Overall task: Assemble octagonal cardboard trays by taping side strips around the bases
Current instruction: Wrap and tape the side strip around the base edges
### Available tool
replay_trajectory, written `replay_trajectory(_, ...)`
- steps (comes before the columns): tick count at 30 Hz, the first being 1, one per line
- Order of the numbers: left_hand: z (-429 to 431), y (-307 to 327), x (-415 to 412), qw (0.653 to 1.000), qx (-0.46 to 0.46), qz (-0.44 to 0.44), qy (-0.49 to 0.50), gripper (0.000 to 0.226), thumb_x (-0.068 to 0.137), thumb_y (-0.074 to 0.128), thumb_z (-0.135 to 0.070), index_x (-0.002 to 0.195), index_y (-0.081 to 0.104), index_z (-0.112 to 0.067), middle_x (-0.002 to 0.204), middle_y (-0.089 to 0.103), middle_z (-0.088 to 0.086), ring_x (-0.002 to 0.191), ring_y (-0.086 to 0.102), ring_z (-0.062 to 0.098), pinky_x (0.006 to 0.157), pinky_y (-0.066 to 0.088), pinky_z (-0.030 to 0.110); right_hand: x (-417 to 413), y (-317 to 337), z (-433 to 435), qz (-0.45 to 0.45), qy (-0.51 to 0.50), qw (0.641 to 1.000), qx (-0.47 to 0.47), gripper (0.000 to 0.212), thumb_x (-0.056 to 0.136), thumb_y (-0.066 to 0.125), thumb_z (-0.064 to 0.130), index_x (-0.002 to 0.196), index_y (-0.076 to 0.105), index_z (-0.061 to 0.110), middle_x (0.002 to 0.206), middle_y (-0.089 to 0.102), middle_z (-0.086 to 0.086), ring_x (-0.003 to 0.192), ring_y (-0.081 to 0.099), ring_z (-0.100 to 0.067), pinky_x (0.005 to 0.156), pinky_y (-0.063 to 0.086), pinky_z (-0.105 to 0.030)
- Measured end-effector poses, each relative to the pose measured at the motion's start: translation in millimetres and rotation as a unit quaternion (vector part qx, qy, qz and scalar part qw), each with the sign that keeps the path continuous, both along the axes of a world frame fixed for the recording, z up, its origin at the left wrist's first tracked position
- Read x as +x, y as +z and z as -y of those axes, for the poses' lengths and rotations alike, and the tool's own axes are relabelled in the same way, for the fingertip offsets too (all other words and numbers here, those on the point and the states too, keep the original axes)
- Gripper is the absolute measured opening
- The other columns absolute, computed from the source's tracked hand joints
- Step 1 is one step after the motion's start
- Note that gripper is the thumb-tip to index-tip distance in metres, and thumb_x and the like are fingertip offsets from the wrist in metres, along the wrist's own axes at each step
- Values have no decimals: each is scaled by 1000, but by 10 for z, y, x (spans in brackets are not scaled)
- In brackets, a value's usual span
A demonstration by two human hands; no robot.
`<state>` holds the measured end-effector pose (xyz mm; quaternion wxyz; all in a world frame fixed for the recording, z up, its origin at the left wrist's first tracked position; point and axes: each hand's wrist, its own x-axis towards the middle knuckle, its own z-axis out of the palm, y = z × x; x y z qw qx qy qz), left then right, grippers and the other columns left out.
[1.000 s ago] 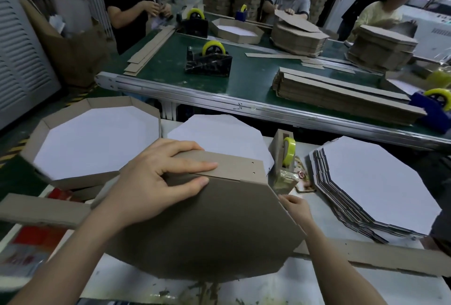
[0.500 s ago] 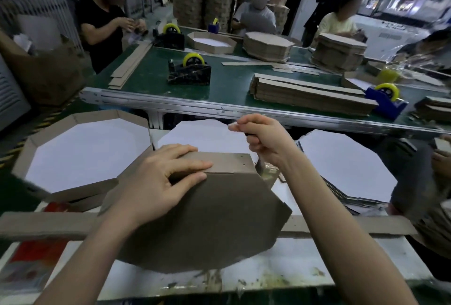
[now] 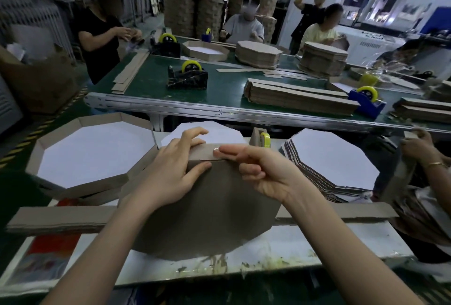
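We hold the octagonal base [image 3: 207,207] stood up on one edge on the bench [image 3: 317,238], brown face toward us and tilted back. This brings its top edge, with the side strip [image 3: 206,153] folded over it, up where both hands can work.

The left hand [image 3: 170,170] lies spread and flat. Its fingers reach over the strip and its thumb presses on the brown face, which in our judgement pins strip to base so the joint cannot slip.

The right hand [image 3: 256,170] lays its index finger straight along the strip at a seam, with the other fingers curled to the palm. This looks like a piece of clear tape being rubbed down, but we cannot tell whether any tape is pinched there.

The small tape dispenser [image 3: 262,139] stands just behind the tray, near the right hand. A stack of white-faced bases [image 3: 336,158] waits on the right, and a finished tray [image 3: 97,151] sits on the left. A loose strip [image 3: 61,219] lies across the bench, passing under the work.

We can read no brand or label. The dark marks on the conveyor rail [image 3: 220,112] are illegible, and the red printed sheet [image 3: 48,243] shows no readable words.
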<state>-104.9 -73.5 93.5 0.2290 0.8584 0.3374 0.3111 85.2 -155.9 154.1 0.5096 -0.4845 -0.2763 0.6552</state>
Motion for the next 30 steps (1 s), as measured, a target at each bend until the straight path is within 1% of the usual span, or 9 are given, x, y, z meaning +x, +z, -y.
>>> replay_trajectory(3, 59, 23, -15, 999, 25, -16, -16, 48, 95, 51, -45, 132, 23, -55, 135, 47, -16, 122, 39, 11, 95, 37, 38, -51, -41, 147, -25, -19, 999, -2, 33, 96, 33, -5, 113, 61, -2, 115, 68, -11, 34, 33, -2, 30, 25, -9)
replay_trajectory(6, 97, 51, -9, 996, 68, -53, -25, 40, 98, 49, -38, 134, 40, -50, 137, 48, -14, 125, 36, 10, 98, 33, 34, -87, -57, 242, -50, -30, 998, -6, 34, 96, 32, -4, 116, 60, -3, 115, 67, -11, 34, 34, -3, 30, 25, -8)
replay_trajectory(9, 105, 71, -15, 993, 84, -80, -16, 36, 100, 40, -41, 133, 52, -44, 138, 49, -7, 129, 37, 16, 103, 30, 36, -89, -94, 295, -52, -25, 998, -14, 36, 96, 32, -3, 117, 60, -4, 109, 70, -12, 33, 34, -4, 30, 26, -9)
replay_trajectory(13, 105, 84, -15, 991, 86, -102, -9, 38, 100, 42, -38, 137, 48, -44, 140, 46, -7, 129, 35, 15, 104, 29, 35, -63, -216, 306, -43, -11, 999, -19, 36, 95, 34, -3, 116, 63, -2, 104, 74, -8, 36, 34, -4, 30, 26, -9)
replay_trajectory(16, 104, 97, -1, 988, 95, -125, -5, 42, 100, 40, -40, 141, 42, -44, 139, 45, -8, 128, 37, 16, 102, 35, 37, -34, -315, 277, -24, -1, 1000, -18, 35, 93, 39, -3, 114, 66, 1, 110, 73, -6, 36, 33, -4, 30, 26, -11)
replay_trajectory(19, 105, 114, 5, 984, 104, -144, -5, 43, 100, 37, -41, 142, 36, -50, 142, 43, -8, 127, 38, 19, 101, 38, 39, 5, -389, 256, -15, 13, 1000, -17, 37, 90, 42, -3, 111, 71, 4, 116, 72, -6, 36, 31, -3, 30, 26, -12)
replay_trajectory(23, 88, 121, 19, 983, 100, -154, -15, 43, 100, 36, -40, 139, 31, -59, 147, 39, -9, 129, 35, 18, 104, 34, 39, 50, -385, 238, -33, 32, 999, 4, 39, 85, 45, -2, 114, 71, 5, 121, 70, -7, 35, 29, -3, 31, 25, -12)
replay_trajectory(27, 91, 121, 44, 987, 84, -138, -24, 43, 99, 42, -39, 139, 36, -55, 143, 43, -10, 129, 35, 15, 102, 35, 39, 73, -323, 209, -78, 37, 996, 18, 39, 73, 51, 1, 104, 76, 4, 117, 72, -7, 32, 28, -4, 31, 23, -11)
replay_trajectory(30, 59, 114, 29, 988, 71, -135, -15, 41, 99, 41, -41, 138, 39, -54, 142, 44, -11, 129, 35, 14, 100, 34, 37, 70, -344, 180, -55, 48, 997, 5, 40, 81, 44, -3, 97, 80, 8, 113, 73, -5, 32, 27, -3, 31, 23, -11)
